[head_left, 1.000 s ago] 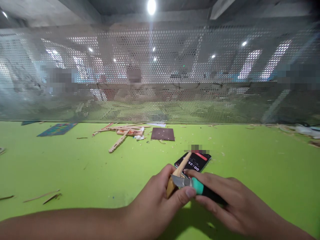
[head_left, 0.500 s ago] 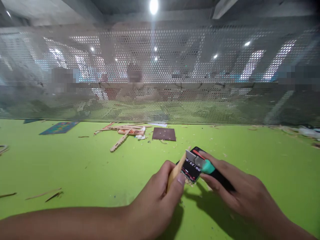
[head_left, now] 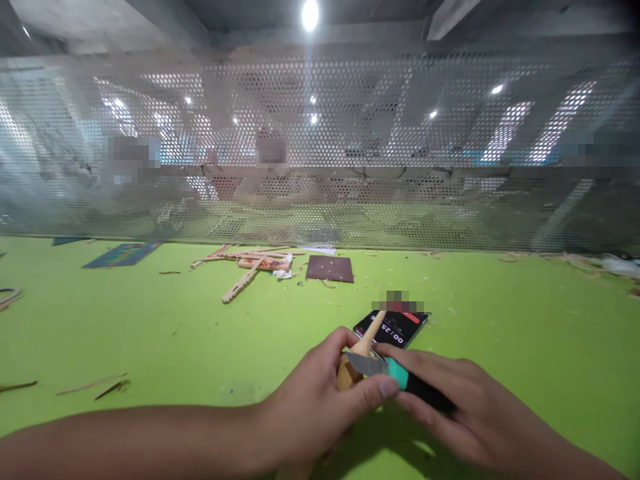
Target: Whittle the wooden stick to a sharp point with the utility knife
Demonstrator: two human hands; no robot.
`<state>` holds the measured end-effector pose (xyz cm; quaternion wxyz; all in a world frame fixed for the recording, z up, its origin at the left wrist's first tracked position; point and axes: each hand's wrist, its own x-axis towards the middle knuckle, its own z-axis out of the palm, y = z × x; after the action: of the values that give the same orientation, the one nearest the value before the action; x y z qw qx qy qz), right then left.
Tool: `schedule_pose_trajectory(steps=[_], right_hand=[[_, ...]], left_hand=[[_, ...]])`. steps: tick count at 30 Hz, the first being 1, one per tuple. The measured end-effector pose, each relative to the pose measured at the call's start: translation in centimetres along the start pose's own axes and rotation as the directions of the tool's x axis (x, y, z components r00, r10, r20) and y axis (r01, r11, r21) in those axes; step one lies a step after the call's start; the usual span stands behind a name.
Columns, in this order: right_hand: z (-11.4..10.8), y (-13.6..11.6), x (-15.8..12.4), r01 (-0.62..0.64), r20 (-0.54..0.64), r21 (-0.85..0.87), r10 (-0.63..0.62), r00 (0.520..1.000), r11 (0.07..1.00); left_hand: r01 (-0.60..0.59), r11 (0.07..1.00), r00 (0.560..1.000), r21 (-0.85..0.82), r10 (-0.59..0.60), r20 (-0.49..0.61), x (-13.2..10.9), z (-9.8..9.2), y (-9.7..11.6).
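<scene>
My left hand (head_left: 330, 393) is wrapped round a pale piece of wood (head_left: 369, 339) whose thin end points up and away from me. In my right hand (head_left: 450, 400) is a carving knife (head_left: 425, 390) with a black and teal handle. Its blade (head_left: 366, 364) lies across the wood just above my left thumb, and that thumb reaches the teal end of the handle. Behind the wood a phone (head_left: 413, 327) showing a running timer lies on the green table (head_left: 200, 360); the wood and my hands cover part of it.
Carved wooden sticks (head_left: 243, 280) lie in a pile near the back, beside a dark brown rectangle (head_left: 329, 269). A patterned card (head_left: 123, 255) rests at the back left. Thin splinters (head_left: 111, 390) are at the left. A perforated screen (head_left: 320, 193) spans the table's far side.
The knife blade has moved from near the wood's tip down toward my left thumb. My right hand has come closer to my left, and more of the wood's thin end shows.
</scene>
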<state>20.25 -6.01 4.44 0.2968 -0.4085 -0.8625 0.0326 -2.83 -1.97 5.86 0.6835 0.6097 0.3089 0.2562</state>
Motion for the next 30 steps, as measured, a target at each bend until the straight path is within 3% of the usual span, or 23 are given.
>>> schedule_pose_trajectory(steps=[6,10,14,17,23,30], right_hand=[[1.2,0.2,-0.5,-0.054,-0.089,-0.155,0.041,0.995,0.986],[1.3,-0.1,-0.3,-0.039,-0.14,-0.216,0.009,0.99,0.976],[1.1,-0.3,0.2,-0.09,-0.156,-0.203,0.058,0.986,0.975],[1.3,-0.3,0.4,-0.099,-0.132,-0.169,0.077,0.988,0.981],[2.3,-0.1,0.2,-0.101,0.023,-0.102,0.104,0.994,0.99],[3.8,0.5,-0.1,-0.222,0.035,-0.114,0.228,0.973,0.968]], left_hand=[[0.014,0.996,0.999,0.089,-0.012,-0.03,-0.1,-0.1,0.1],[0.07,0.997,0.997,0.044,-0.071,0.004,0.0,-0.3,0.1],[0.109,0.994,0.993,-0.008,-0.108,0.052,0.0,-0.5,0.3],[0.112,0.991,0.991,-0.071,-0.106,0.082,0.0,-0.8,0.0],[0.136,0.976,0.986,-0.169,-0.118,0.114,1.1,-1.5,-2.1],[0.143,0.943,0.987,-0.301,-0.116,0.107,1.9,-1.4,-3.0]])
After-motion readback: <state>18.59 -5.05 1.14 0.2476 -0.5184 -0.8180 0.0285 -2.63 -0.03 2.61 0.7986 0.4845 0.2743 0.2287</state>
